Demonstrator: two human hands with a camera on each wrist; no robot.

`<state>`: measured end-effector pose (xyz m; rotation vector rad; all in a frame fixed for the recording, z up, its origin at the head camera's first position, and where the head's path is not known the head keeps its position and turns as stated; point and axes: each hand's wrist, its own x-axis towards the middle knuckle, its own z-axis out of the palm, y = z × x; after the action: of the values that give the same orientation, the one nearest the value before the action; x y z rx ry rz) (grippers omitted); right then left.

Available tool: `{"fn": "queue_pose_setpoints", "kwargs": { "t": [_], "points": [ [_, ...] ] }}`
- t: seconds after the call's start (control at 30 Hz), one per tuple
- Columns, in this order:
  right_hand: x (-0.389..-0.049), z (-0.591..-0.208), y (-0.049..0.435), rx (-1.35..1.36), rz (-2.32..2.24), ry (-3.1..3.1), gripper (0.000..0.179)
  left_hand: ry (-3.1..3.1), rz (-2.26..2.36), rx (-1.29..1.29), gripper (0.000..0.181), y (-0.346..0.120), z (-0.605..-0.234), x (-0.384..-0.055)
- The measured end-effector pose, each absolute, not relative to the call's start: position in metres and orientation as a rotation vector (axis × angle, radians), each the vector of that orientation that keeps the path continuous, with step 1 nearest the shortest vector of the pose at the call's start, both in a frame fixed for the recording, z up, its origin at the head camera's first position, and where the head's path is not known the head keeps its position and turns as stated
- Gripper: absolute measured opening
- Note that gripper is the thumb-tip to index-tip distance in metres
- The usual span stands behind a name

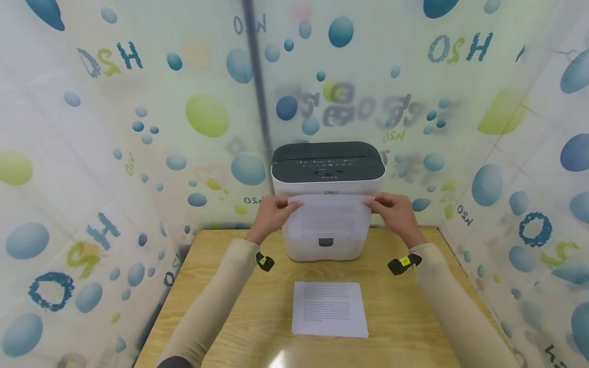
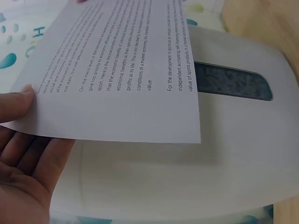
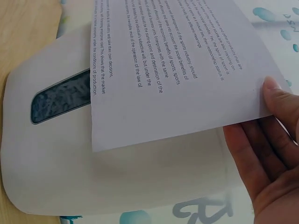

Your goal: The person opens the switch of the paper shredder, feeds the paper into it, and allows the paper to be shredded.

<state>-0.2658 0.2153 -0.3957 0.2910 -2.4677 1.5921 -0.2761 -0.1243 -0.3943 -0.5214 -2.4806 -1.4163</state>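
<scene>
A printed sheet of paper [image 1: 329,217] is held up in front of a white paper shredder [image 1: 294,174] with a dark top and a "deli" label. My left hand [image 1: 271,217] pinches the sheet near its upper left corner, thumb on the printed face and fingers behind. On the opposite edge, my right hand [image 1: 398,214] pinches the upper right corner in the same way. The sheet's upper edge lies just below the label in the head view. In the left wrist view, a dark window [image 2: 233,81] on the shredder's front shows beyond the sheet's edge.
A stack of printed sheets [image 1: 329,309] lies on the wooden table [image 1: 248,306] in front of the shredder. Behind and at both sides hang pale curtains [image 1: 207,168] with blue and green dots. Shredded bits show through the window in the right wrist view.
</scene>
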Motion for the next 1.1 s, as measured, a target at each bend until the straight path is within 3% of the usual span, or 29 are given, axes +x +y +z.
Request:
{"fn": "queue_pose_setpoints", "kwargs": {
  "t": [0.5,0.73,0.97,1.1],
  "points": [
    [-0.277,-0.352,0.216,0.341,1.621,-2.391,0.036,-2.421,-1.338,-0.622,0.042,-0.125,-0.346,-0.288],
    [-0.280,-0.326,0.215,0.346,1.606,-2.412,0.039,-2.424,-1.331,-0.644,0.047,-0.128,-0.325,-0.295],
    [-0.286,-0.303,0.215,0.416,1.562,-2.339,0.036,-2.396,-1.322,-0.652,0.025,-0.127,-0.297,-0.301],
    [-0.289,-0.289,0.215,0.426,1.569,-2.293,0.033,-2.370,-1.322,-0.654,0.023,-0.126,-0.283,-0.307]
  ]
}}
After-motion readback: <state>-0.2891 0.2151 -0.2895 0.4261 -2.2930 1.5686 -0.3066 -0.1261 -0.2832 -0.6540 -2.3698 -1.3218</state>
